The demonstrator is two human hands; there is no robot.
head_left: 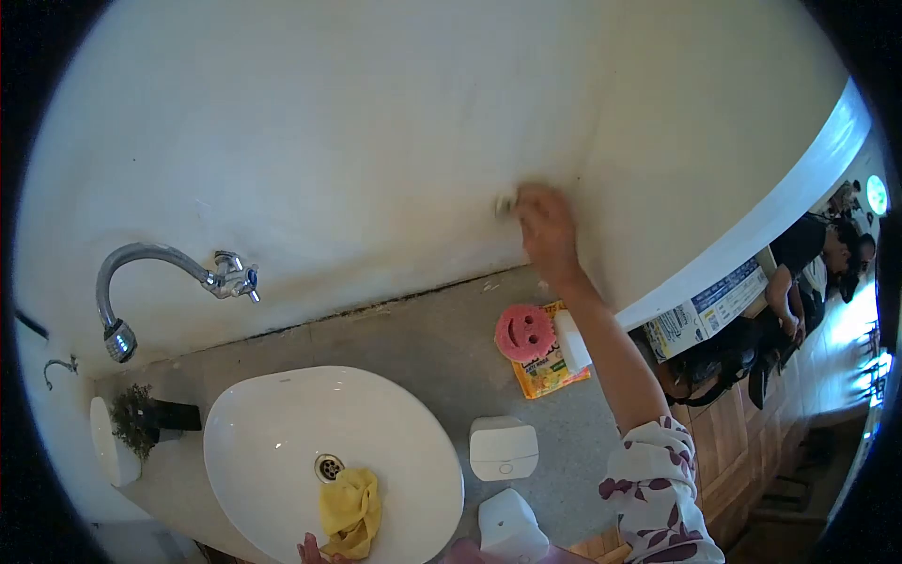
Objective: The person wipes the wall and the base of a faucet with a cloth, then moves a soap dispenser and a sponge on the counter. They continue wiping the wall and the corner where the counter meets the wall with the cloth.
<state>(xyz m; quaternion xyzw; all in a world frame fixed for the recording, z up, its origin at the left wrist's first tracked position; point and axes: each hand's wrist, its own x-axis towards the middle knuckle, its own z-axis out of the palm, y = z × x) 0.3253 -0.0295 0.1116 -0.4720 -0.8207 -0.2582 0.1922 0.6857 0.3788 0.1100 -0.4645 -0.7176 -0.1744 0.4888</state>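
My right hand [548, 226] is raised against the wall near the corner, its fingers closed in a pinch. A small whitish, greyish piece [505, 206] shows blurred at the fingertips; I cannot tell what it is. Low in the view, only the fingers of my left hand [312, 550] show, curled at the lower edge of a crumpled yellow cloth [351, 512]. That cloth is over the white oval basin [254, 442], just below the drain [329, 467]. Beneath my right forearm, a pink smiley-face sponge [525, 333] and a white bottle [571, 342] rest on a yellow-orange packet [536, 379].
A curved chrome tap [150, 252] juts from the wall at left. Beside the basin stand a white box-like container [504, 448] and another white container [512, 526]. A potted plant [136, 418] is on the grey counter [404, 343]. Beyond the wall edge, a person [808, 282] sits near a printed carton [705, 310].
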